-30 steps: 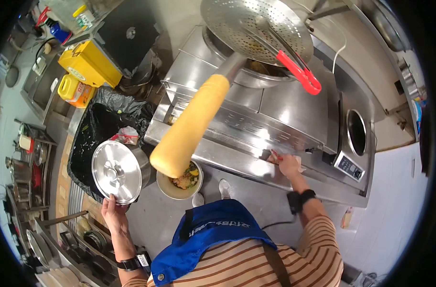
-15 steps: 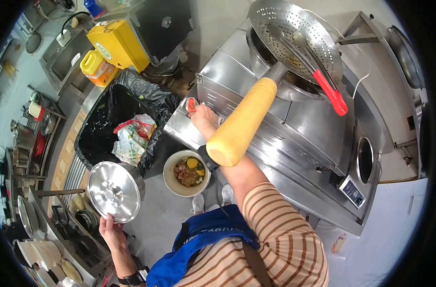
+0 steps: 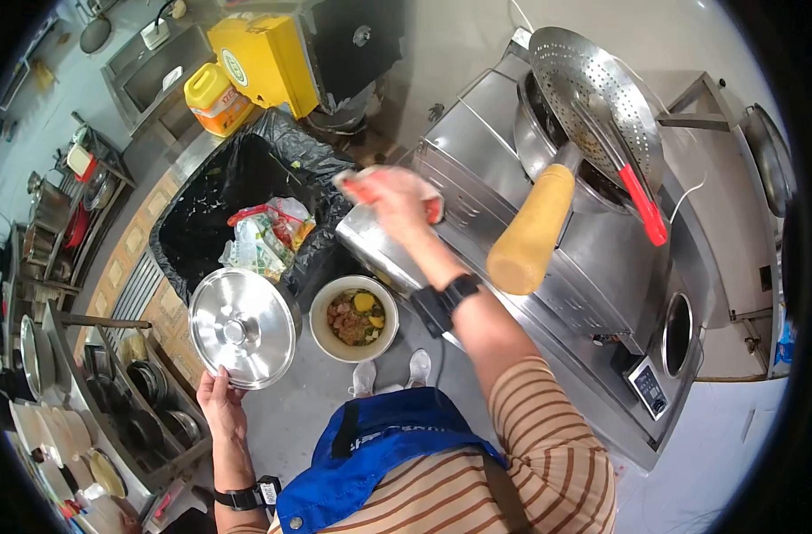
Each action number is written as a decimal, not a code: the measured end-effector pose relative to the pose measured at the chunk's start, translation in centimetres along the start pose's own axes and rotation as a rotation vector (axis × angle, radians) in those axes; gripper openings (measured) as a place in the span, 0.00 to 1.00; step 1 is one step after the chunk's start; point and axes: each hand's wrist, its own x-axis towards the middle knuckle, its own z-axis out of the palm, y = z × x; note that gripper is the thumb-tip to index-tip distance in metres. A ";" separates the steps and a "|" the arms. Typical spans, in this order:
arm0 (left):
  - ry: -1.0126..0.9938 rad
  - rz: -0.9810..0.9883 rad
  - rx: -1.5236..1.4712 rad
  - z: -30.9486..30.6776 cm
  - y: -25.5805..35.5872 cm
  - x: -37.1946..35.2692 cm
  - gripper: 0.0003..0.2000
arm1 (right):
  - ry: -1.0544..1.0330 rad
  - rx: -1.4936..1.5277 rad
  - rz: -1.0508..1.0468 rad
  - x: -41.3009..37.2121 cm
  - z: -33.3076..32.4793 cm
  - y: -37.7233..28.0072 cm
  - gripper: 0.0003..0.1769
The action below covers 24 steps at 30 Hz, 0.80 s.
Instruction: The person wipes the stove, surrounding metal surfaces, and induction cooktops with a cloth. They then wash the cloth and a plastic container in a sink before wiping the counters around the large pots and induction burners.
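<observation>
Left hand (image 3: pixel 223 405) is pinching one steel lid (image 3: pixel 243 326) by its rim, right hand (image 3: pixel 397 203) (kinda blurry) is clutching one red-and-white cloth (image 3: pixel 359 185), and one food-filled bucket (image 3: pixel 354 353) is sitting between both hands.

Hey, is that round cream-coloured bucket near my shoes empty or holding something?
Holding something: the bucket is uncovered, and brown, yellow and green bits show inside, below its rim.
</observation>
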 end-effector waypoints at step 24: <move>-0.026 -0.010 -0.021 -3.8 -0.7 2.3 0.06 | -0.495 -0.461 -0.070 -24.2 -17.3 -5.9 0.08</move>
